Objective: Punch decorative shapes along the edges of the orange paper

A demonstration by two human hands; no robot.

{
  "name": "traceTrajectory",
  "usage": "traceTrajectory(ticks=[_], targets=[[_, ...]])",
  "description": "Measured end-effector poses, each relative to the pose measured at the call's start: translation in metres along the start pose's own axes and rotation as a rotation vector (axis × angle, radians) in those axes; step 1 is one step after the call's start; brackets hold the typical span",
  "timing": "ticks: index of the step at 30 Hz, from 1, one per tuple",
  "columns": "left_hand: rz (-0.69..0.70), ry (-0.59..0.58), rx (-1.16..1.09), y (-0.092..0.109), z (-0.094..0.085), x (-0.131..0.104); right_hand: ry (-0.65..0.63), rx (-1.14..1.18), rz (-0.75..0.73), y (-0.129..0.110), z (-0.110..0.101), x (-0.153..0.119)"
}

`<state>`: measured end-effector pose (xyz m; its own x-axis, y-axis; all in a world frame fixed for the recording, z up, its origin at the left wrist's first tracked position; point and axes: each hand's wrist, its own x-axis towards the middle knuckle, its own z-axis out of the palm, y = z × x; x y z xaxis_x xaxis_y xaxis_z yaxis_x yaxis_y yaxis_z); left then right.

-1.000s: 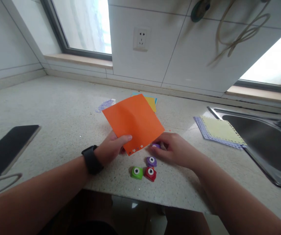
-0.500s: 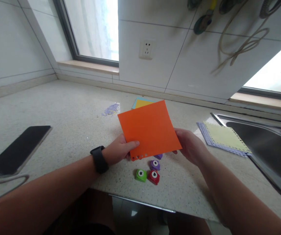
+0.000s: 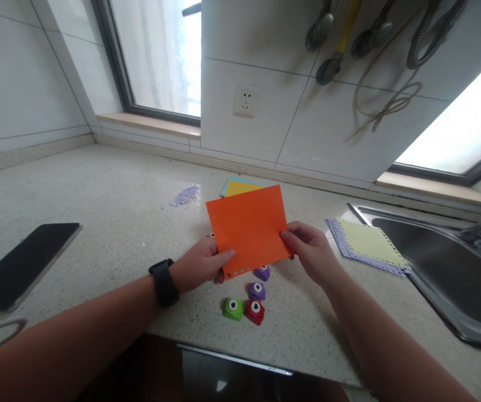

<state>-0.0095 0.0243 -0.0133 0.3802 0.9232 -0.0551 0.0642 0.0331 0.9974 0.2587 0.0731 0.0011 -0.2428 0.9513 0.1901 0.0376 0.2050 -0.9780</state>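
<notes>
An orange sheet of paper [image 3: 251, 226] is held up above the counter, tilted, with a row of small punched holes along its near edge at the left. My left hand [image 3: 204, 261] pinches its lower left corner, thumb on top. At the right edge, my right hand [image 3: 307, 245] grips the sheet with its thumb over the front. Below the paper lie small craft punches: a green punch [image 3: 233, 309], a red punch [image 3: 255, 311] and a purple punch [image 3: 257, 290]. Another purple punch [image 3: 262, 272] is partly covered by the sheet, and one more peeks out behind my left hand.
Yellow and blue sheets [image 3: 240, 187] lie behind the orange one. Purple paper bits [image 3: 185, 195] are scattered to the left. A dark phone or tablet [image 3: 26, 265] rests far left. Punched pale sheets [image 3: 370, 243] sit beside the sink [image 3: 416, 248] at right.
My right thumb has come round onto the front of the orange sheet, where before the hand was at its edge from behind. The sheet has tilted and the view has shifted slightly.
</notes>
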Motion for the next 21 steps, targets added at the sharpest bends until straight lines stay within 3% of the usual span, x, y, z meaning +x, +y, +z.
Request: traceTrajectory(ticks=[8, 21], targets=[[0.054, 0.076, 0.019, 0.0025, -0.0019, 0.0010, 0.150, 0.108, -0.201, 0.0049, -0.0072, 0.0059], [0.203, 0.313, 0.012, 0.0004, 0.0008, 0.0005, 0.180, 0.101, -0.307, 0.0059, -0.0085, 0.0056]])
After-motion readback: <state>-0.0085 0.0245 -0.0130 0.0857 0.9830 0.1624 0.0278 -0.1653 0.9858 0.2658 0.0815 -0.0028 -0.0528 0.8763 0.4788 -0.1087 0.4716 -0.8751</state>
